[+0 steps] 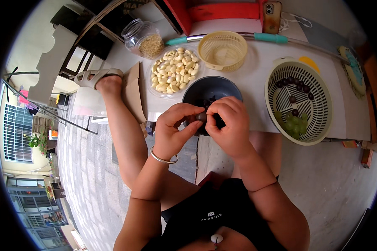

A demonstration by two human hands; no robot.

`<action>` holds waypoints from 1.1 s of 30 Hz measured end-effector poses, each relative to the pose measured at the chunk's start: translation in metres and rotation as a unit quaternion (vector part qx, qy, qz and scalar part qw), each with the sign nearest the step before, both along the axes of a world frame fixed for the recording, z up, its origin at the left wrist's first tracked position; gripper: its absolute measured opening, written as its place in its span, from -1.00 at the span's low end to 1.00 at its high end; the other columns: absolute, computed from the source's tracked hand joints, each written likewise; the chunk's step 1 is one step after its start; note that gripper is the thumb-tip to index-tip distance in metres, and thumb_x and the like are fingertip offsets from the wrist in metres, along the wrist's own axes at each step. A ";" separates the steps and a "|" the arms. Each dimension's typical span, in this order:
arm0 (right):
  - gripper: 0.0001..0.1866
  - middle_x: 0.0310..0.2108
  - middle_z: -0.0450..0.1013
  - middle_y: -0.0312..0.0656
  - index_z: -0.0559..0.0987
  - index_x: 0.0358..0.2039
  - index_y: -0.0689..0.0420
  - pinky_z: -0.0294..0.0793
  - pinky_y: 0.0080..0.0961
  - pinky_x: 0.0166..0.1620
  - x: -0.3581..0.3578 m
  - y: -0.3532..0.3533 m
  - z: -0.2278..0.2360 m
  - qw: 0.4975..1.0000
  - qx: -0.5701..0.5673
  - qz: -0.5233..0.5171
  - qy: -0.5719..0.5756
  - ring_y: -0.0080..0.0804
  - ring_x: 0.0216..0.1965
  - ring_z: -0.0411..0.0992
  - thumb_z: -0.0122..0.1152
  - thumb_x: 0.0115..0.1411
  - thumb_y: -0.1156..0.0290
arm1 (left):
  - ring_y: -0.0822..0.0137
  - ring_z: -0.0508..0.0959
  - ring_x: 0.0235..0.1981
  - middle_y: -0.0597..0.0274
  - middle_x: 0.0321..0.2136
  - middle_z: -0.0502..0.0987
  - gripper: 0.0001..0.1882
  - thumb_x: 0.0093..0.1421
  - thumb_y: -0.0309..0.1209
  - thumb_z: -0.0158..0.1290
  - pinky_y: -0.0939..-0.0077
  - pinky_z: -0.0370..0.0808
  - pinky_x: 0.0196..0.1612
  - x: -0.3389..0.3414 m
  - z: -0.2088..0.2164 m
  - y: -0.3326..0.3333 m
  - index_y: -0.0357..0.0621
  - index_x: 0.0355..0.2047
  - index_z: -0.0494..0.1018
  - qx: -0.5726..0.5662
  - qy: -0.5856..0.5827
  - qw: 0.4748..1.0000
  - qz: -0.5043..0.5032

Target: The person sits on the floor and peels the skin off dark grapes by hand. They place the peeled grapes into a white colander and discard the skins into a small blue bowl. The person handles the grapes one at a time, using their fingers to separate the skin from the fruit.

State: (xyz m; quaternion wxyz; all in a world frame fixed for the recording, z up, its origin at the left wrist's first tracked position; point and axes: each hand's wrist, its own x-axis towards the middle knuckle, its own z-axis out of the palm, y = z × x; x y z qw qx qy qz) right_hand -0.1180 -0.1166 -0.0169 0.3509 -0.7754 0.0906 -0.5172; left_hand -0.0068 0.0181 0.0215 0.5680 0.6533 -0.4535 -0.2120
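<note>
Between the thumb and fingers of my left hand (176,125) is a dark grape (201,116). My right hand (230,125) is closed in a pinch against the same grape, its fingertips touching the fruit. Both hands are over the near side of a dark grey bowl (217,85), which has dark pieces at its bottom; my fingers hide part of them. To the right stands a pale slotted basket (327,104), holding a bunch of green grapes (295,124) and several dark grapes (295,83).
Behind the bowl are a clear tray of peeled garlic cloves (174,70), a yellow plastic basket (223,50) and a jar (143,38) of small pale grains. A metal pole (299,42) with teal grips lies across the back, near a phone (272,17). Cardboard (132,90) leans at the left edge.
</note>
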 end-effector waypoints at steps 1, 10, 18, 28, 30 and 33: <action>-0.76 -0.42 0.49 -0.25 0.50 -0.44 0.10 0.42 -0.28 -0.21 -0.002 -0.001 0.000 1.000 0.022 0.018 0.002 -0.18 -0.32 0.47 0.31 -0.15 0.64 | 0.38 0.59 -0.23 0.09 -0.20 0.58 -0.65 0.09 -0.72 0.22 0.54 0.54 -0.14 0.000 0.000 0.000 -0.36 -0.07 0.56 -0.013 0.072 0.997 -0.014; -0.80 -0.40 0.50 -0.19 0.52 -0.43 0.13 0.44 -0.22 -0.22 -0.014 -0.009 0.002 0.992 0.126 0.024 0.001 -0.13 -0.32 0.47 0.26 -0.08 0.68 | 0.31 0.60 -0.23 0.00 -0.12 0.60 -0.66 0.19 -0.63 0.18 0.46 0.57 -0.08 0.008 -0.016 0.001 -0.33 -0.01 0.48 -0.109 0.422 0.886 -0.157; -0.79 -0.24 0.51 -0.21 0.56 -0.39 0.11 0.44 -0.23 -0.18 -0.015 0.000 0.005 0.998 0.055 0.010 -0.021 -0.12 -0.21 0.47 0.33 -0.09 0.61 | 0.27 0.61 -0.14 0.04 -0.13 0.57 -0.67 0.16 -0.73 0.15 0.40 0.57 -0.01 -0.004 -0.016 -0.004 -0.31 -0.04 0.47 -0.122 0.309 0.942 -0.035; -0.76 -0.11 0.51 -0.18 0.51 -0.44 0.11 0.42 -0.19 -0.06 -0.008 0.012 -0.003 0.999 0.027 -0.033 -0.019 -0.09 -0.11 0.46 0.35 -0.14 0.61 | 0.33 0.54 -0.08 0.12 -0.02 0.43 -0.63 0.08 -0.81 0.19 0.44 0.55 -0.01 -0.015 -0.022 -0.001 -0.29 -0.11 0.47 -0.119 0.015 0.993 0.025; -0.79 -0.10 0.53 -0.16 0.50 -0.47 0.14 0.45 -0.24 -0.04 -0.008 0.013 -0.001 0.999 0.035 -0.027 -0.011 -0.12 -0.10 0.47 0.31 -0.14 0.66 | 0.34 0.54 -0.09 0.12 -0.02 0.44 -0.62 0.07 -0.81 0.19 0.43 0.55 0.00 -0.016 -0.020 0.000 -0.29 -0.11 0.47 -0.109 0.026 0.993 0.022; -0.78 -0.11 0.52 -0.14 0.47 -0.49 0.14 0.45 -0.23 -0.05 -0.007 0.012 -0.003 0.998 0.059 0.002 -0.025 -0.10 -0.11 0.47 0.28 -0.16 0.67 | 0.33 0.54 -0.09 0.12 -0.04 0.46 -0.63 0.06 -0.80 0.18 0.41 0.54 -0.01 -0.013 -0.019 0.001 -0.29 -0.11 0.47 -0.110 0.132 0.985 -0.005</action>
